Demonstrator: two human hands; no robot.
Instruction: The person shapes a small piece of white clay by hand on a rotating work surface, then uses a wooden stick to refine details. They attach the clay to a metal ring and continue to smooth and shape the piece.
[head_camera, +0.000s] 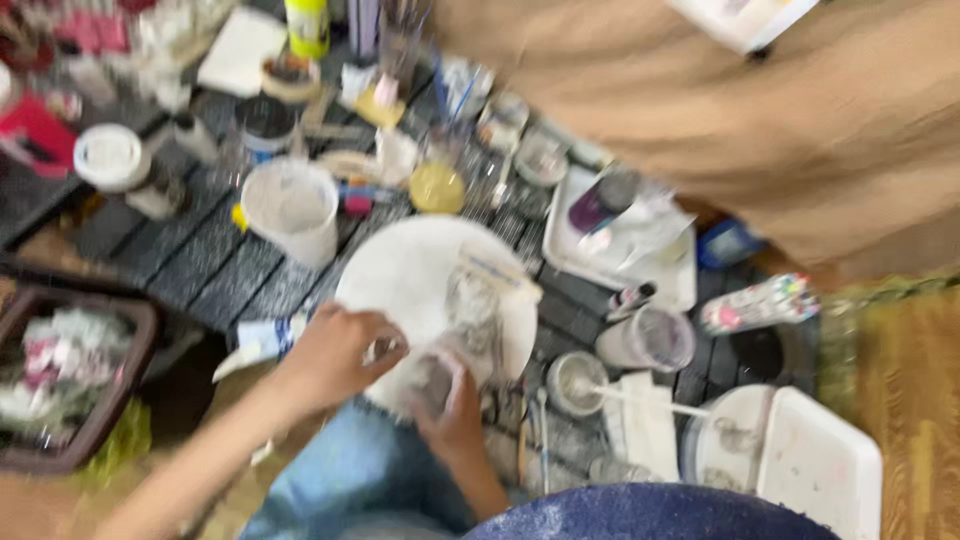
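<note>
The whole picture is blurry, as if the camera shook. Nothing looks sharp, not even the round white plate (420, 275) in the middle. The light is soft and even, like daylight. Shadows are faint. White things look a bit washed out. The upper left is smeared most.

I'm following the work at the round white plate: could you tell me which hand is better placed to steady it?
Probably the left hand: it rests on the round white plate at its near-left edge, while the right hand seems occupied with something grey, too blurred to identify.
</note>
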